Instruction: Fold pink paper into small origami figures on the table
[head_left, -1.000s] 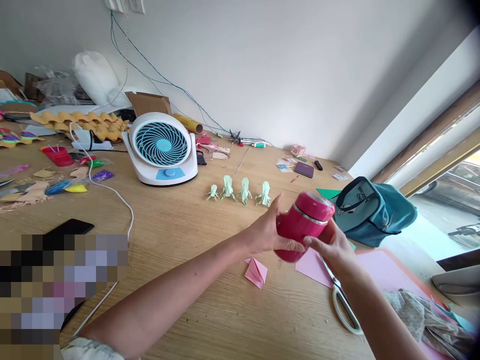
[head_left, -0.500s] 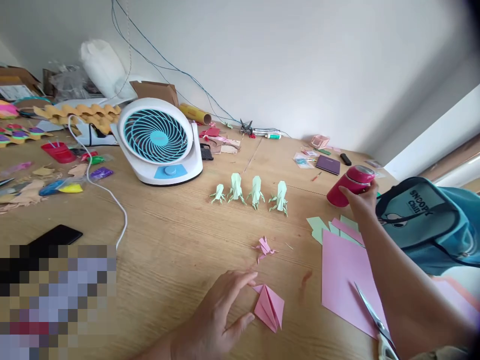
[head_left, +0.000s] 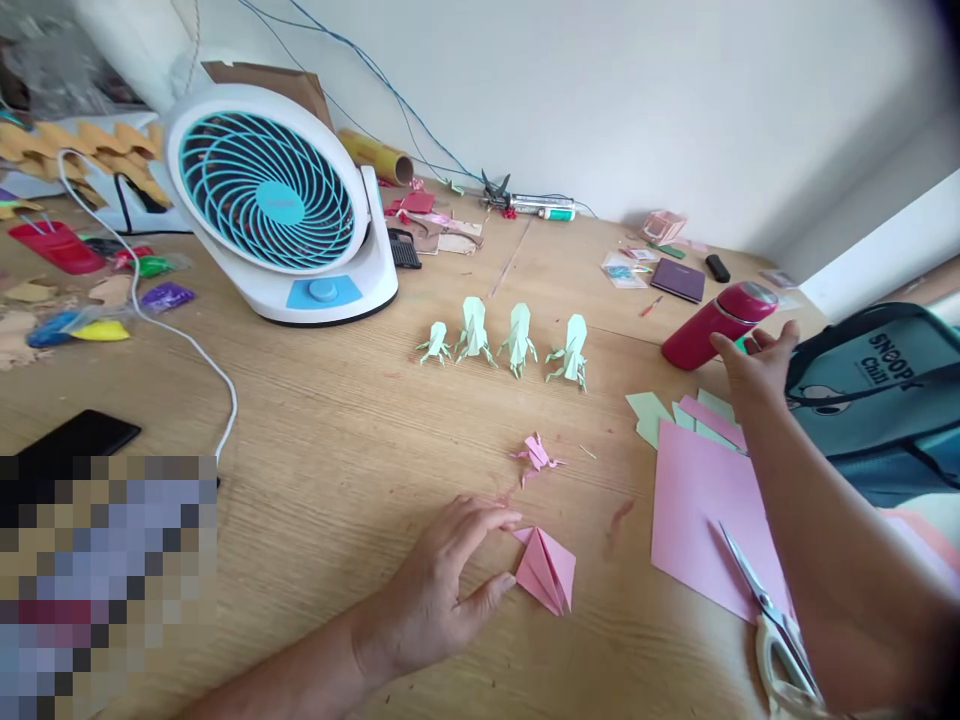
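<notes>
My left hand (head_left: 446, 580) rests on the table with thumb and fingers apart. Just right of its fingertips lies a folded pink paper piece (head_left: 546, 572), with flaps meeting at a point. My right hand (head_left: 761, 370) is stretched out at the right, fingers spread, beside a red insulated bottle (head_left: 712, 325) that stands on the table. Whether a fingertip still touches the bottle I cannot tell. A small pink origami figure with thin legs (head_left: 537, 455) sits beyond the folded piece. Several pale green origami figures (head_left: 519, 340) stand in a row farther back.
Under my right forearm are pink paper sheets (head_left: 701, 520) with scissors (head_left: 757, 590) on top, and green paper pieces (head_left: 649, 415) behind. A teal bag (head_left: 862, 400) stands at the right. To the left are a white fan (head_left: 330, 295), its cable and a black phone (head_left: 82, 445).
My right hand has let go of the red bottle, its fingers now spread beside it. My left hand stays by the folded pink paper. The view has shifted and tilted somewhat.
</notes>
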